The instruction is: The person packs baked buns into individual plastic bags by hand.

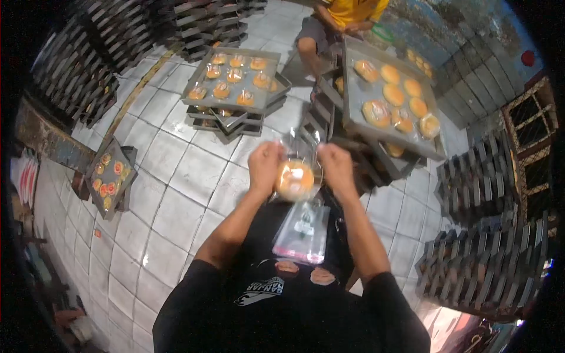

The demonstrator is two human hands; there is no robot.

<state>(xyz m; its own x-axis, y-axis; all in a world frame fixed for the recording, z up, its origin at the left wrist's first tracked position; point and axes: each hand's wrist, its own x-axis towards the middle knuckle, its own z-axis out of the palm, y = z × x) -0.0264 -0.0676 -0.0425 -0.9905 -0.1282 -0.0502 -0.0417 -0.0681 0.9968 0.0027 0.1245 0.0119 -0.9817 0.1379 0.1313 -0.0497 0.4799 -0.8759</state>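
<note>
Between my two hands hangs a clear plastic bag with a round golden bun [294, 179] inside it. My left hand [266, 165] is closed in a pinch on the bag's upper left corner. On the upper right corner, my right hand [335, 167] pinches the plastic in the same way. Below the bun, a stack of flat printed plastic bags [302, 232] lies on my lap. To the right, a tray [388, 136] carries several buns, some bagged and some bare. Another tray [194, 106] at left holds bagged buns in rows.
Across from me sits a person in a yellow shirt [355, 12]. Stacks of dark trays line the right wall [479, 265] and the upper left [100, 59]. A small tray of bagged buns [112, 176] stands on the tiled floor [176, 206].
</note>
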